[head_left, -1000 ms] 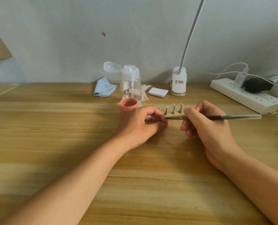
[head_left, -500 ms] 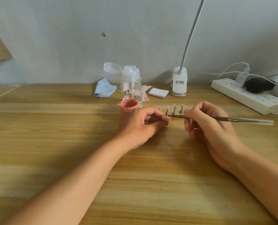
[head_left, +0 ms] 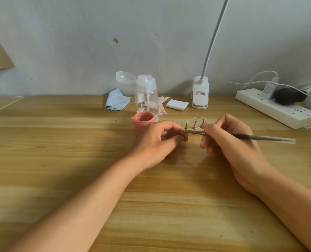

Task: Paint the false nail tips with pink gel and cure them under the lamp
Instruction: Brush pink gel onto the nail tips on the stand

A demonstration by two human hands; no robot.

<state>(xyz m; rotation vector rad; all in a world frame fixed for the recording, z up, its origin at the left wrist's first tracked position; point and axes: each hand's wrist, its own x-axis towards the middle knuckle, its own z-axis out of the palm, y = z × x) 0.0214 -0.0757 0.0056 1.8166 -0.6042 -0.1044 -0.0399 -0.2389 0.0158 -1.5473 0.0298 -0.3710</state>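
The brush (head_left: pixel 260 137), pinched in the right hand (head_left: pixel 229 142) grip, has tilted and returned its tip to the curled left hand (head_left: pixel 156 140) grip (contents hidden), so painting is probably under way, with the remaining tips (head_left: pixel 194 122) just behind on the desk (head_left: pixel 60 142).

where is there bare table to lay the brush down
Bare wood: the near table between the left forearm and right forearm, and the wide stretch left of the pink gel jar, in front of the blue cloth. Crowded: the back edge from the pump bottle to the power strip, and around the nail tip stands behind the brush.
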